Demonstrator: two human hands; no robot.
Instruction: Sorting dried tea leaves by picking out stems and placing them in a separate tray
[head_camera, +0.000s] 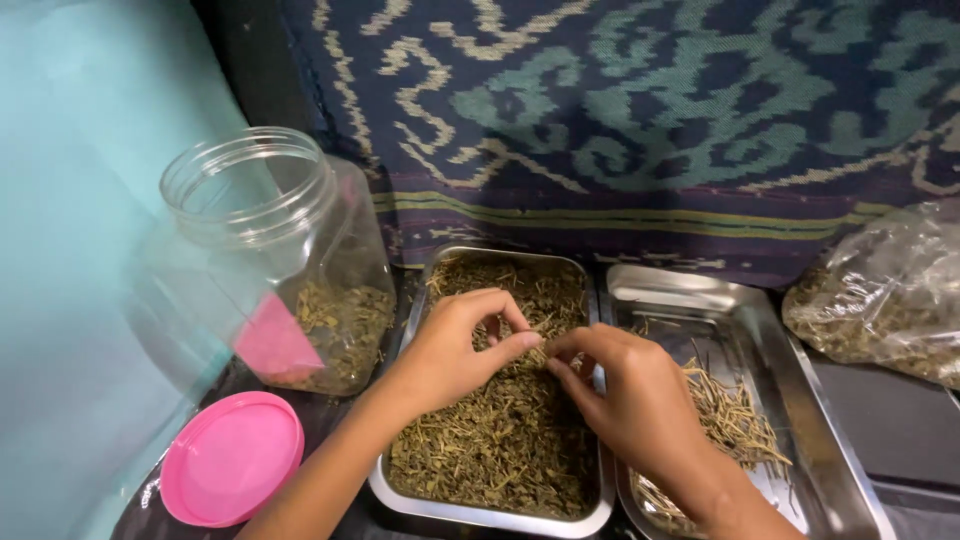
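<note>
A steel tray (398, 500) full of dried green-brown herb leaves and bits (500, 445) lies in front of me. My left hand (455, 350) hovers over its middle, fingers pinched together on a small bit of the herb. My right hand (630, 395) meets it from the right, thumb and fingers also pinching at the herb. A second steel tray (770, 330) to the right holds a thin pile of pale stems (735, 420), partly hidden under my right wrist.
A clear plastic jar (285, 255) with some dried herb at its bottom stands open at the left, its pink lid (232, 458) lying in front. A clear bag of dried herb (885, 295) sits far right. A patterned woven cloth (650, 110) hangs behind.
</note>
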